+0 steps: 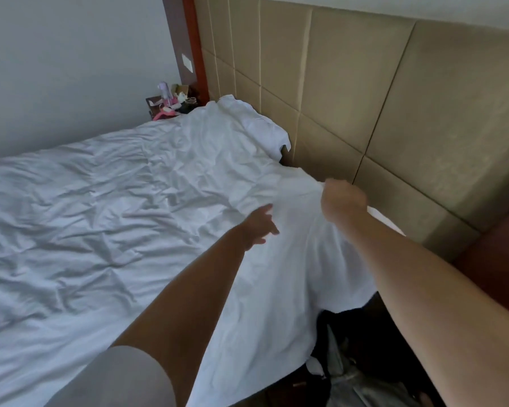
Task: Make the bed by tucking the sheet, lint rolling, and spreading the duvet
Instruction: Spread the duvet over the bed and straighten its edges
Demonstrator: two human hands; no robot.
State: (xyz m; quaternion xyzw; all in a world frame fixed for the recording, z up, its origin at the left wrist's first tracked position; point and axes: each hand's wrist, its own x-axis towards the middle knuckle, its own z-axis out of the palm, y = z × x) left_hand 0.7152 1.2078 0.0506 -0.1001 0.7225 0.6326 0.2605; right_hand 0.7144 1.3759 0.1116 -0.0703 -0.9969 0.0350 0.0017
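Note:
A wrinkled white duvet [106,218] covers the bed from the far wall to the near side, where its edge hangs over the bed's side. My right hand [343,199] grips the duvet's near top corner beside the headboard and lifts it off the bed. My left hand [260,226] rests on the duvet just left of that corner with its fingers spread. A white pillow [262,127] lies against the headboard, partly under the duvet. No lint roller is in view.
A tan padded headboard [379,98] runs along the right. A cluttered bedside table [174,104] with pink items stands in the far corner by the white wall. Dark and grey items [353,359] lie on the floor at the bed's near side.

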